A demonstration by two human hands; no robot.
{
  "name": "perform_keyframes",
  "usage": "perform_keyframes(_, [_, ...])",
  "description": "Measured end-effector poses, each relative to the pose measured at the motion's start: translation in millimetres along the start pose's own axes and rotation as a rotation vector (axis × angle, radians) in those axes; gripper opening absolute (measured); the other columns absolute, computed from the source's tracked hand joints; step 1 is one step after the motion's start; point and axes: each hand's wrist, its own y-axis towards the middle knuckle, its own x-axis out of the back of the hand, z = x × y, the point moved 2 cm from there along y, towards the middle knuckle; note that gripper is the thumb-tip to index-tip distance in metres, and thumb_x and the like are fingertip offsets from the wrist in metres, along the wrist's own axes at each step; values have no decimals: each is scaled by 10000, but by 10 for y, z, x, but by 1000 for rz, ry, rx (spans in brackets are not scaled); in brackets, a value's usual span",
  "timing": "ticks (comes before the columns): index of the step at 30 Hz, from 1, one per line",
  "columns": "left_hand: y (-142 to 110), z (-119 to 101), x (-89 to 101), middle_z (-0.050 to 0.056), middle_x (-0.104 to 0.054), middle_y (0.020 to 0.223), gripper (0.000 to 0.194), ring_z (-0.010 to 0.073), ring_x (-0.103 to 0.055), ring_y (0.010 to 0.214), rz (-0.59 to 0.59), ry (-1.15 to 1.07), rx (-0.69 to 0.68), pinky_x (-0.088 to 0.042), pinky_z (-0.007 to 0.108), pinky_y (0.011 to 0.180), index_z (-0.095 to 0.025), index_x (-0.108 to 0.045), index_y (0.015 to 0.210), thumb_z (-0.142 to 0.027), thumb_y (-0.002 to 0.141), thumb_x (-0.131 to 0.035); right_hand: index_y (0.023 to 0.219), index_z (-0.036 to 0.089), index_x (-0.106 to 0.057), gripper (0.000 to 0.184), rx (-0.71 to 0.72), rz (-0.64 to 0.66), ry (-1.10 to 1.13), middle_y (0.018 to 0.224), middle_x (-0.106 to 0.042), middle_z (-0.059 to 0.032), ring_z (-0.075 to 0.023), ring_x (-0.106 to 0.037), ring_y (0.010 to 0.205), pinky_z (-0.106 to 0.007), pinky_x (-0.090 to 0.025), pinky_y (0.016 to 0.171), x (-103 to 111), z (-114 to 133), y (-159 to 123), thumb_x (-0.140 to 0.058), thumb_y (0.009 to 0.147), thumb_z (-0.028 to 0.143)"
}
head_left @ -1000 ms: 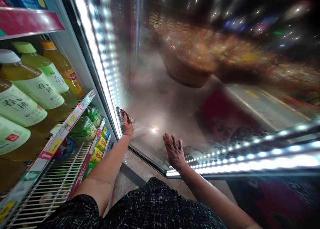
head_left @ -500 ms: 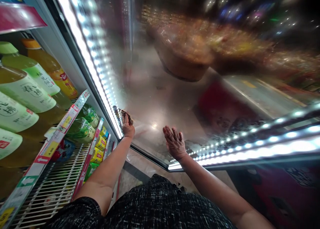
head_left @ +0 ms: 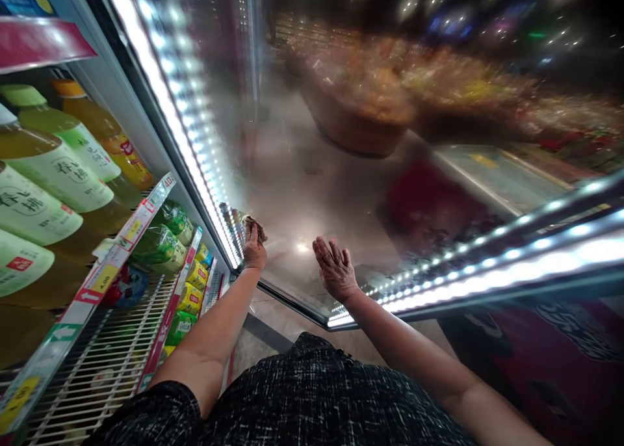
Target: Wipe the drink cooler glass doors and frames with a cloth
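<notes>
Two bare hands work at one large clear glass door beside a lit drinks cooler, one cloth between them. The left hand pinches a crumpled brown-and-white cloth between its fingers at the glass door, near the inner end of one white LED strip; whether the cloth touches the pane is hard to tell. The right hand is held open at the lower part of the door, well apart from the cloth, its fingers slightly spread and grasping nothing. A second white LED strip runs along the door's right-hand lower edge. At left, five large plastic bottles with printed labels show on one shelf, three with visible caps: one green, one orange, one white. Two smaller green-wrapped packs sit below, near two yellow packets and one green packet. Beyond the glass, blurred, one brown round tub is heaped with goods. The person wears one black, white-flecked garment.
</notes>
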Motion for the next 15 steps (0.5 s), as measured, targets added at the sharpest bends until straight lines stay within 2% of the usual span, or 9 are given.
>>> perform_keyframes(4, [-305,-130,-150,68,-414,1588,610,201,-345,1492,44,-6,-15,-320,373,1232,-214,-543,1431,-34,855,-455,1575,200,-305,789,2,-21,44,1565,-455,-9,-160,95,1557,-376,155,1236,-43,-5,9,-535,826,113])
perform_keyframes(6, [-386,-184,-184,70,-425,1580,613,203,-355,1487,60,-7,-20,-351,374,1215,-221,-551,1425,-29,850,-458,1584,206,-278,813,1,-24,74,1562,-460,-17,-162,20,1563,-368,146,1236,-75,-15,6,-531,819,102])
perform_keyframes(9, [-311,-220,-146,76,-413,1587,631,215,-344,1494,48,0,-7,-312,407,1235,-225,-542,1432,-23,838,-474,1600,223,-220,859,-7,-4,125,1569,-449,-27,-176,-149,1548,-362,88,1245,-128,-36,3,-515,806,81])
perform_keyframes(12, [-160,-228,-90,100,-332,1627,693,231,-291,1518,8,10,18,-262,414,1256,-187,-481,1478,-7,809,-498,1606,234,-179,863,-6,14,153,1576,-439,-26,-182,-245,1519,-356,23,1247,-164,-58,18,-492,819,71])
perform_keyframes(15, [-162,-245,-120,118,-324,1630,704,249,-280,1522,3,15,26,-258,430,1257,-170,-466,1487,-17,802,-520,1604,237,-196,818,-2,-5,155,1561,-461,-25,-179,-294,1500,-345,53,1240,-176,-78,47,-464,852,63])
